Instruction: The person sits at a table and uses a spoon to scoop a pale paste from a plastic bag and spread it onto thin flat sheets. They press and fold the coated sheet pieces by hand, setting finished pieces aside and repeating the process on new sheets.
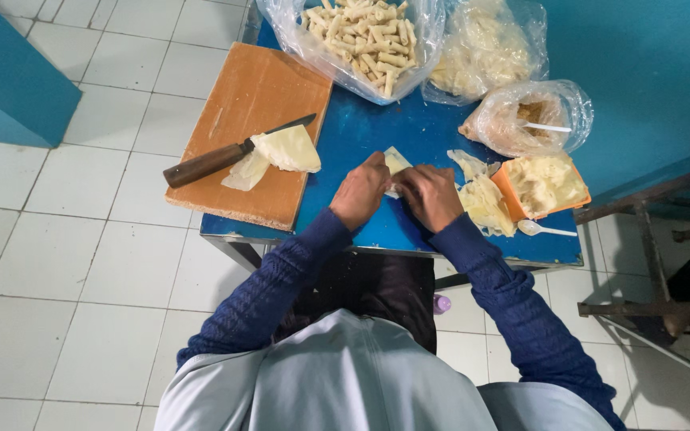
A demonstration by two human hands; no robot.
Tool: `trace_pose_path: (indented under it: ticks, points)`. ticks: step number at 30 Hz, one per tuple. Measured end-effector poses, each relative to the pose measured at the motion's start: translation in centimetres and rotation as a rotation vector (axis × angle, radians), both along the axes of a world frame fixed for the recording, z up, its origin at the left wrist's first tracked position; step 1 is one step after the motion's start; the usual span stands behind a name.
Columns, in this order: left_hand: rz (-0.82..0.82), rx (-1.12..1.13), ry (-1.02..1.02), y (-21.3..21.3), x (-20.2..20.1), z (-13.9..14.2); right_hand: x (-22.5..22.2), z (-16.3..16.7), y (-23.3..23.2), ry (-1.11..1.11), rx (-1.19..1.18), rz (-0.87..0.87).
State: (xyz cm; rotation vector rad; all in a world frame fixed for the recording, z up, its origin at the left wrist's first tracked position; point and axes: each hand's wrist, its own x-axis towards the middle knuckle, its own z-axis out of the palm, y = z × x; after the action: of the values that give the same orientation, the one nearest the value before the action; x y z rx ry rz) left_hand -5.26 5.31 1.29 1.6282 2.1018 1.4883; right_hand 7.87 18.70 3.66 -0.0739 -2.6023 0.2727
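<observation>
My left hand (359, 191) and my right hand (430, 196) meet over a pale square dough wrapper (396, 163) lying on the blue table (361, 132). Both hands have fingers curled onto the wrapper, folding or rolling it; most of it is hidden under them. A loose heap of pale wrappers (485, 203) lies just right of my right hand. Beyond it stands an orange tub (545, 183) of pale filling with a white plastic spoon (543, 229) in front.
A wooden cutting board (241, 96) at the table's left carries a wooden-handled knife (221, 156) and stacked wrappers (281, 152). At the back sit a clear bag of finished rolls (361, 40), another pale bag (485, 52) and a bag with brown filling (533, 116). White floor tiles surround the table.
</observation>
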Motion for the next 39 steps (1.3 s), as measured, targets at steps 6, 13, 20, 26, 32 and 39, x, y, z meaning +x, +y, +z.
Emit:
trace_pose_path:
  ticks: [6,13,20,26,32,39]
  points:
    - [-0.002,0.005,-0.017,0.5,-0.3,-0.1,0.1,0.0,0.0,0.004,-0.009,0.021]
    - [0.004,0.037,0.094,0.3,-0.2,-0.4,-0.7,-0.3,-0.3,0.044,0.033,-0.057]
    - [-0.022,0.068,0.047,-0.5,0.1,-0.2,-0.9,-0.2,-0.3,0.011,-0.012,-0.041]
    - [-0.003,-0.017,0.006,-1.7,0.9,1.2,-1.2,0.3,-0.3,-0.022,-0.022,-0.073]
    - [0.039,0.072,0.112,-2.3,1.7,0.7,-1.1,0.0,-0.4,0.061,0.023,-0.033]
    - [0.142,-0.003,0.172,-0.5,1.4,-0.3,-0.2,-0.9,-0.9,0.046,-0.037,-0.041]
